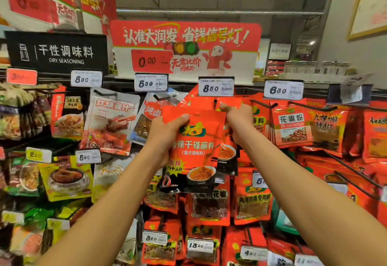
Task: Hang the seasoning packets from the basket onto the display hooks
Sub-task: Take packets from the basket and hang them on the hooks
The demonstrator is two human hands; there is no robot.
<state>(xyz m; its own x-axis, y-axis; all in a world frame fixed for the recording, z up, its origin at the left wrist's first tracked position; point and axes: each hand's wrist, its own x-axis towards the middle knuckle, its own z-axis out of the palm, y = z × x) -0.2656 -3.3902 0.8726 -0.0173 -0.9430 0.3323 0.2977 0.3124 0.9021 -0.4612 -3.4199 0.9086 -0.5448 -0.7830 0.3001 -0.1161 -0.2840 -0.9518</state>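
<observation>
I hold a stack of red seasoning packets (196, 150) with a bowl picture up against the display wall. My left hand (167, 131) grips the stack's upper left edge. My right hand (238, 121) pinches the top right corner, thumb up by the black display hook (215, 102) under the 8.50 price tag (215, 87). A second packet shows behind the front one at the right. The basket is out of sight.
Rows of hanging packets fill the wall: white and red ones (111, 123) at left, orange pepper-powder packets (293, 127) at right, more red ones (209, 207) below. Bare black hooks (356, 171) jut out at the right. A red promotional sign (186, 45) stands above.
</observation>
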